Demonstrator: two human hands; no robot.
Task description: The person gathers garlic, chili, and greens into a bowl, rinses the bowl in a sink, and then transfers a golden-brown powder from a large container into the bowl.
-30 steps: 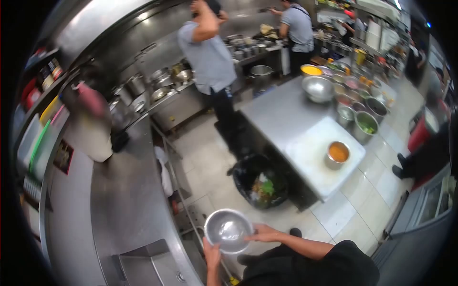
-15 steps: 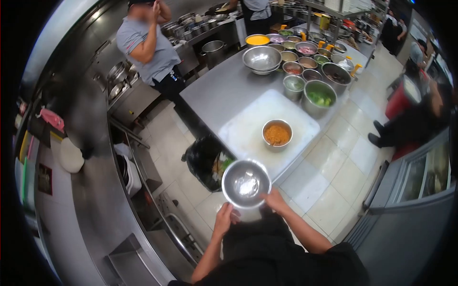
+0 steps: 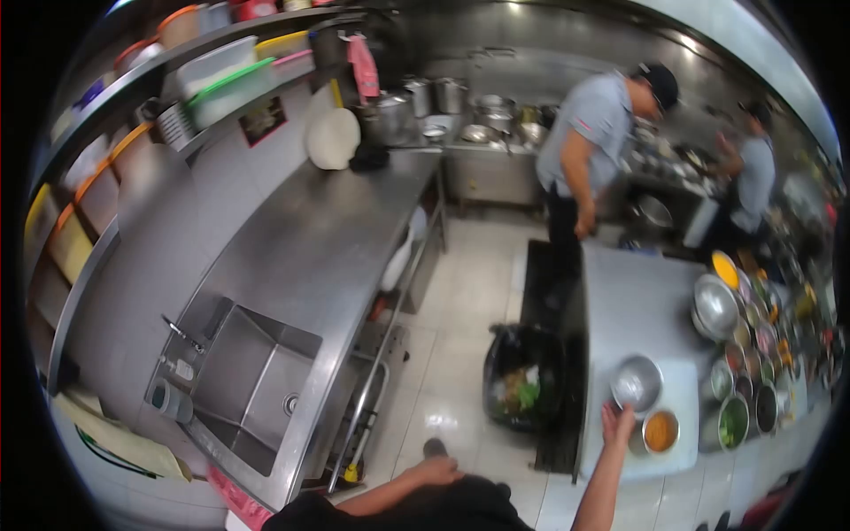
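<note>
At the near side of the worktable, my right hand (image 3: pixel 617 427) is at the rim of a round metal bowl (image 3: pixel 637 383), with its fingers closed on the edge. The bowl is over the corner of a white cutting board (image 3: pixel 682 376) and looks empty. Just beside my right hand stands a smaller metal bowl of orange, crumbly food (image 3: pixel 660 432). In front of my body, away from the bowls, my left hand (image 3: pixel 437 472) has loosely curled fingers and nothing visible in it.
A steel counter (image 3: pixel 328 221) with a sink (image 3: pixel 257 380) runs along the left. A black-bagged bin (image 3: pixel 500 354) stands beside the worktable (image 3: pixel 624 292). Several ingredient bowls crowd its right end. A person in a grey shirt (image 3: pixel 589 115) stands behind it.
The view has swung left to the counter and sink. My left hand has come off the metal bowl, while my right hand stays at it over the board. The grey-shirted person has lowered their arms.
</note>
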